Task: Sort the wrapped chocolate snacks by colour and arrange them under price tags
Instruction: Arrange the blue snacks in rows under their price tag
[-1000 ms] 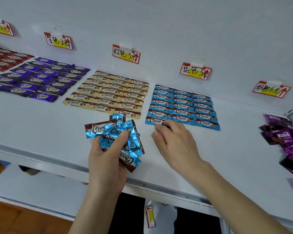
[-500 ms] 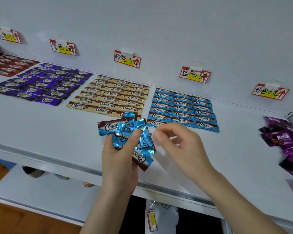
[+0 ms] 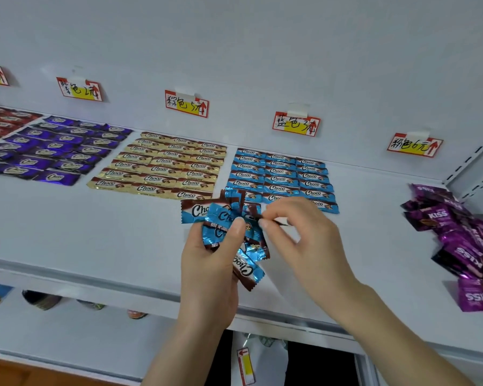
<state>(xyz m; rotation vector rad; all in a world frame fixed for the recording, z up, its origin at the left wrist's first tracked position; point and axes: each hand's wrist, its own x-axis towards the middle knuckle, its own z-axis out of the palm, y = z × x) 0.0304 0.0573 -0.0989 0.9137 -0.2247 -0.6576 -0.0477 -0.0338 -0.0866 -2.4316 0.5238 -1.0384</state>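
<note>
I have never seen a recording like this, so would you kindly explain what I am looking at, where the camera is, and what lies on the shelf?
No machine here: these are a person's two bare hands, filmed by one camera worn on the head, looking down. The left hand holds a bunch of blue snacks; the right hand pinches one of them. On the white shelf lie sorted blocks, red, purple, gold and blue, each below a price tag. Loose purple KISS packs are piled at the far right.
</note>
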